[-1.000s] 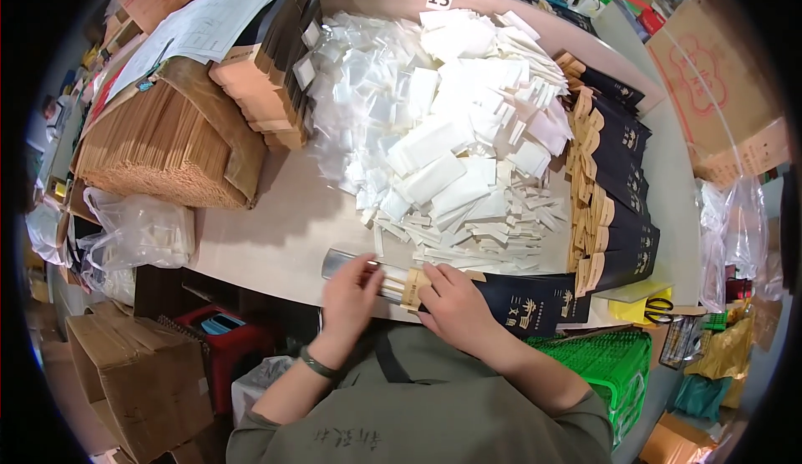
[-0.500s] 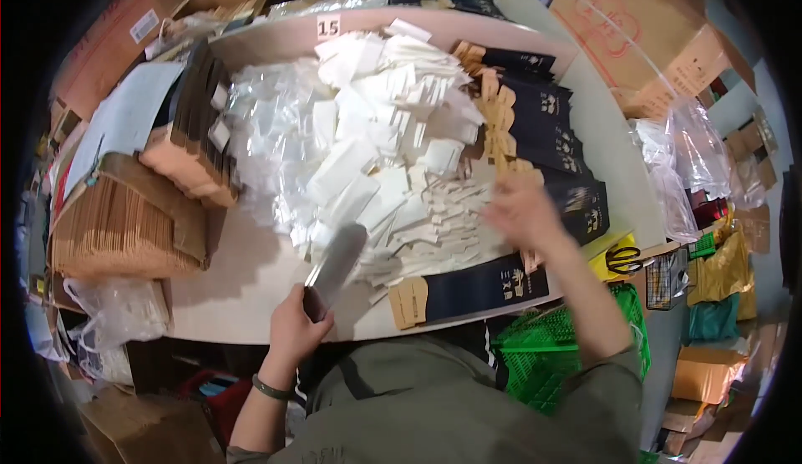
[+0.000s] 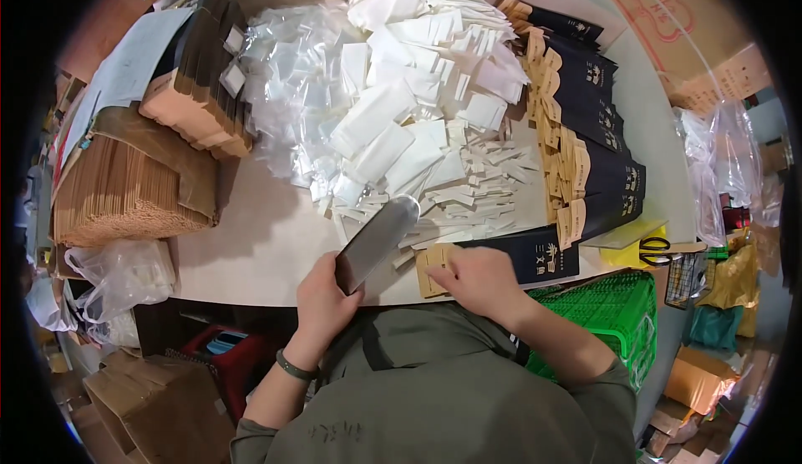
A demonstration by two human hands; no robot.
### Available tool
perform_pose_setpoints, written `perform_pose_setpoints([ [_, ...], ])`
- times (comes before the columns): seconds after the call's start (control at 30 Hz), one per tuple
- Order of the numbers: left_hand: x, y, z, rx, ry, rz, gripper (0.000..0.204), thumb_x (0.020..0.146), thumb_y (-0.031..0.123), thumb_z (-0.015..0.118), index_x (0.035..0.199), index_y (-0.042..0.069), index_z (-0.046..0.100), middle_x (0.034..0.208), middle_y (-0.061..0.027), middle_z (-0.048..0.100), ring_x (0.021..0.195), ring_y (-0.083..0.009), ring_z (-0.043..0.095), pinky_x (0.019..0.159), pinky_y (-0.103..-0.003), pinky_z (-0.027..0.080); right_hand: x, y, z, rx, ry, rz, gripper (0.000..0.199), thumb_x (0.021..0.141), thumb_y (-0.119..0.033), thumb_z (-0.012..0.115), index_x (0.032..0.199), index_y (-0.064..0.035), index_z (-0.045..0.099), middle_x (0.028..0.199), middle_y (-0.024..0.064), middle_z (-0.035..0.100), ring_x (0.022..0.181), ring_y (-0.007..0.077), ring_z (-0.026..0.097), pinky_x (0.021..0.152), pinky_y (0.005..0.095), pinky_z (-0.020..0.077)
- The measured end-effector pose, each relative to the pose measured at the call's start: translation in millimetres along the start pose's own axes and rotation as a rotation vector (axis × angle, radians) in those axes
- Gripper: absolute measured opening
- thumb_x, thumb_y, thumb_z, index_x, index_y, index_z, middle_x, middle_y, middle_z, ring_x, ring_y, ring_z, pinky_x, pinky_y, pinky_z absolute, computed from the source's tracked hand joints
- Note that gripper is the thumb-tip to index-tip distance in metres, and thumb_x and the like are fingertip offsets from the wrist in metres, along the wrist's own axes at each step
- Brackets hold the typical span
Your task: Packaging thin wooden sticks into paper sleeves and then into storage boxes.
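Observation:
My left hand (image 3: 328, 290) is closed around the lower end of a flat, round-ended, shiny grey piece (image 3: 378, 245), which tilts up over the table's near edge. Its exact kind is unclear. In front of me a navy paper sleeve with a tan end (image 3: 535, 255) lies along the near edge. My right hand (image 3: 484, 282) is over it, fingers curled and thumb on the tan part; the fingertips are partly hidden. Beyond both hands spreads a heap of white paper packets (image 3: 401, 84), with clear plastic bags (image 3: 292, 88) to its left.
Overlapping navy and tan sleeves (image 3: 585, 121) line the right side. Cardboard stacks (image 3: 125, 180) stand at left. Black scissors (image 3: 655, 251) lie by the right corner, above a green basket (image 3: 618, 322). A low wall edges the table (image 3: 242, 268) at the far side.
My right hand has come from the sleeves at the right down to the sleeve at the near edge. My left hand still holds the grey piece. The view has shifted.

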State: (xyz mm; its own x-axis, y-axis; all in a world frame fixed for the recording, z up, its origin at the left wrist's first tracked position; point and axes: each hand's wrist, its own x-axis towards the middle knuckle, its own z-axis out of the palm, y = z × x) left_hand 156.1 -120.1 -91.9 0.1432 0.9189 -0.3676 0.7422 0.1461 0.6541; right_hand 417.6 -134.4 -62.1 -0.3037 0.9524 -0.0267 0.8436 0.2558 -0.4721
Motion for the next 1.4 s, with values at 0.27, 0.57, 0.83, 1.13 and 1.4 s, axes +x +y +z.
perform_pose_setpoints([
  [0.27,-7.7,-15.2,-22.4,0.339,-0.082,0.415,0.068,0.07,0.016,0.079,0.132,0.006,0.051,0.099,-0.0133,0.063,0.091,-0.0348,0.064,0.077,-0.042,0.052,25.7,2.9,28.7,0.088,-0.088,0.215,0.022,0.082,-0.026,0.06,0.075,-0.006,0.064,0.069,0.0171,0.065,0.068,0.0373,0.066,0.065,0.0474,0.052],
  [0.57,46.2,7.5,-32.9,0.186,0.227,0.503,0.058,0.072,0.033,0.082,0.115,0.001,0.061,0.108,-0.0172,0.061,0.101,-0.0372,0.06,0.086,-0.043,0.05,60.7,60.0,-17.2,-0.072,0.256,0.131,0.011,0.084,-0.013,0.062,0.091,-0.0057,0.067,0.089,0.015,0.067,0.089,0.0346,0.064,0.081,0.0441,0.0513],
  [0.83,119.1,16.7,-19.0,0.279,0.274,0.3,0.043,0.07,0.022,0.085,0.102,0.004,0.061,0.103,-0.0154,0.057,0.095,-0.0353,0.059,0.079,-0.043,0.052,67.8,129.1,-20.9,-0.236,0.319,0.029,0.013,0.083,-0.009,0.062,0.094,-0.0054,0.068,0.097,0.0148,0.065,0.096,0.034,0.061,0.081,0.0437,0.0499],
  [1.13,128.8,-2.4,-22.6,0.287,0.361,0.458,0.024,0.081,0.017,0.075,0.096,0.004,0.063,0.096,-0.0134,0.061,0.091,-0.0339,0.061,0.077,-0.043,0.052,96.0,65.7,-28.4,-0.153,0.521,-0.35,0.01,0.078,-0.007,0.064,0.088,-0.0061,0.064,0.083,0.0124,0.063,0.08,0.0331,0.062,0.071,0.0417,0.0502],
  [1.4,9.0,-14.6,-43.7,-0.012,0.223,0.307,0.014,0.089,0.016,0.065,0.091,0.003,0.061,0.078,-0.0136,0.062,0.077,-0.0331,0.063,0.068,-0.041,0.05,177.4,29.6,-25.3,-0.533,0.078,-0.808,0.002,0.076,-0.008,0.06,0.078,-0.0078,0.06,0.076,0.0081,0.061,0.077,0.0257,0.064,0.068,0.0388,0.0523],
])
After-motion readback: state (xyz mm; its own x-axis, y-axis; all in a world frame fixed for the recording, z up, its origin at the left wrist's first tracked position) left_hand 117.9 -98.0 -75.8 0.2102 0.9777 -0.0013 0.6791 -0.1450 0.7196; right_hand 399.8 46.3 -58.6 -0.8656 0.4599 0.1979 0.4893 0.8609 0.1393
